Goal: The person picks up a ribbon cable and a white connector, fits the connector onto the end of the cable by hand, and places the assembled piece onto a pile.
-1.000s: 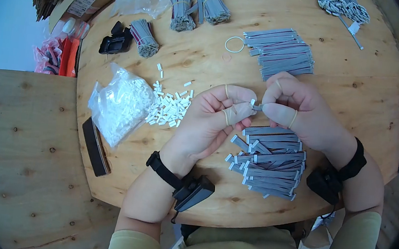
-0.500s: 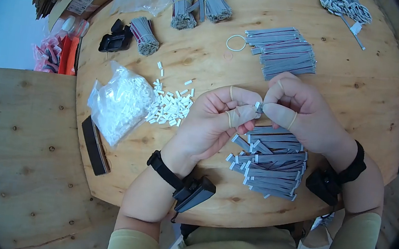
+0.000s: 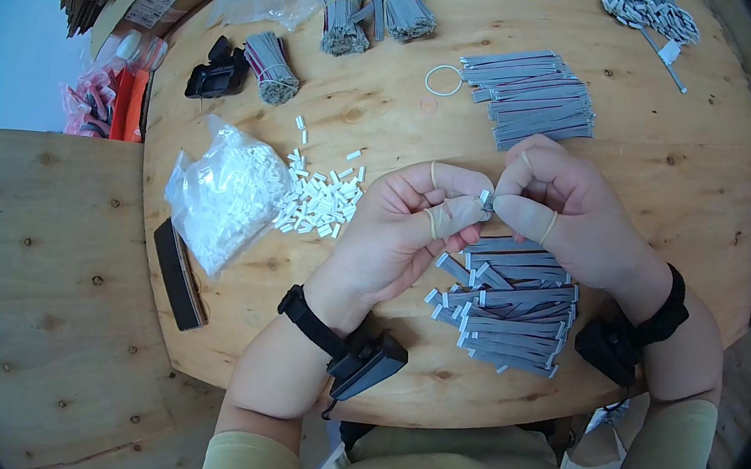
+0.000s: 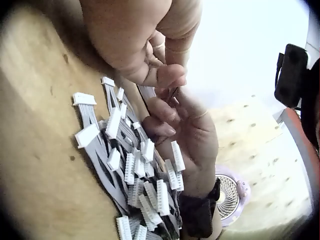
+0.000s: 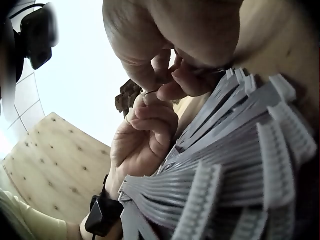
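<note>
Between the fingertips of both hands is a small white connector (image 3: 486, 196) at the end of a grey ribbon cable (image 3: 488, 207). My left hand (image 3: 401, 219) pinches the connector between thumb and forefinger. The right hand (image 3: 571, 207) meets it from the other side, thumb and forefinger pinching the cable, most of which the fingers hide. Pale finger cots cover the thumb and forefinger of each hand. Just below the hands lies a pile of grey ribbon cables (image 3: 518, 299); white connectors (image 4: 162, 197) on their ends show close up in the left wrist view.
Loose white connectors (image 3: 318, 204) spill beside a clear plastic bag (image 3: 230, 198) on the left. Beyond the hands are a stack of ribbon cables (image 3: 537, 100), a rubber band (image 3: 444, 81) and tied cable bundles (image 3: 346, 20). A black case (image 3: 216, 79) sits at far left.
Over the last second my left hand has shifted slightly right, bringing the white connector up against the right fingertips. In the last half second both hands have hardly moved.
</note>
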`<state>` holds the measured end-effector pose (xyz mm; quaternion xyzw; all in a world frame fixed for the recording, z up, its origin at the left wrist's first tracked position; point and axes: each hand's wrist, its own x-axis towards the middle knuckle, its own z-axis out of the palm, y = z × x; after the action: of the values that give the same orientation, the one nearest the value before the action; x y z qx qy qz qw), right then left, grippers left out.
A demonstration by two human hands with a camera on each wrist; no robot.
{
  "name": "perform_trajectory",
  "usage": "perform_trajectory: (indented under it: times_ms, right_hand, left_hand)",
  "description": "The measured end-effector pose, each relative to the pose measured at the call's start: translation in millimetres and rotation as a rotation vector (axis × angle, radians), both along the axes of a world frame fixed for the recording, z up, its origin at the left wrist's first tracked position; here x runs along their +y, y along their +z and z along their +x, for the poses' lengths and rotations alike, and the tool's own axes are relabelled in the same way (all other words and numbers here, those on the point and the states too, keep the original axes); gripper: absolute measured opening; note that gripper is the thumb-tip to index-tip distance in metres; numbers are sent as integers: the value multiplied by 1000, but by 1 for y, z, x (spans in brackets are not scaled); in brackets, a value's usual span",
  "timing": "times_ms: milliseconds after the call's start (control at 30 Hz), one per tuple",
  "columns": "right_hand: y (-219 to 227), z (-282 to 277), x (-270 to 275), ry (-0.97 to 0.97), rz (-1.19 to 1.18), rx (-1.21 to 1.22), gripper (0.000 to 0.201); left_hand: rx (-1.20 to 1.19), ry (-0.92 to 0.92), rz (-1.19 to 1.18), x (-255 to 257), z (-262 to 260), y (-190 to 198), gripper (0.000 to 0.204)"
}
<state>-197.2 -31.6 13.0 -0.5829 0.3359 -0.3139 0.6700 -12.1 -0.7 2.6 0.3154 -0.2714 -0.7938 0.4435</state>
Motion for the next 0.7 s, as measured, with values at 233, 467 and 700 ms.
perform_trajectory:
  times_ms: [233, 467, 700]
  right_hand:
    - [2, -1, 0, 6, 48, -19, 6]
    - [-2, -1, -1, 1, -59, -5, 6]
    - [0, -1, 0, -1, 86, 8, 6]
  left_hand:
    - [-10, 35, -26, 2, 0, -4, 20]
    - [27, 37, -10, 2, 0, -5, 21]
    - [-11, 71, -17, 2, -3, 0, 18]
